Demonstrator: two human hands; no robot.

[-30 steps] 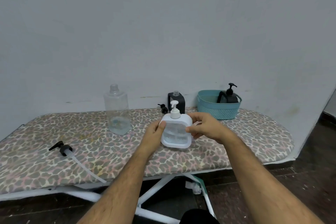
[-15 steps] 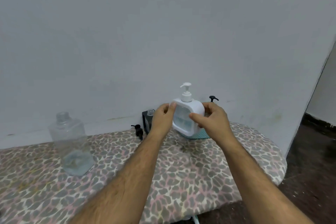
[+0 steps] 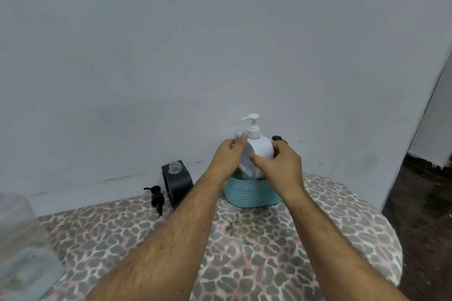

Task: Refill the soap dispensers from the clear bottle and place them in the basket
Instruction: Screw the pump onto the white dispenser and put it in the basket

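1. Head view, hands: the left hand (image 3: 226, 157) and the right hand (image 3: 278, 166) hold the white dispenser (image 3: 260, 151) between them. The fingers of the left hand (image 3: 241, 142) are closed against its left side, thumb up near the shoulder; the fingers of the right hand are wrapped round its right and front, thumb across the front face.
2. Head view, white dispenser: it stands upright with its white pump head (image 3: 252, 120) fitted, spout pointing left. Its lower part sits inside the rim of the teal basket (image 3: 249, 194); whether its base rests on the basket floor cannot be told.
3. Head view, basket: it stands on the bench (image 3: 244, 252), which has a leopard-print cover, close to the wall (image 3: 220, 44). A dark pump top (image 3: 277, 139) shows just behind the right hand; the body beneath it is hidden.
4. Head view, black dispenser (image 3: 177, 183): it stands just left of the basket, tilted, its neck open with no pump. A black pump (image 3: 156, 197) lies on the bench just to its left.
5. Head view, clear bottle (image 3: 22, 247): it stands at the left edge of the frame, well apart from the basket, partly cut off and blurred.
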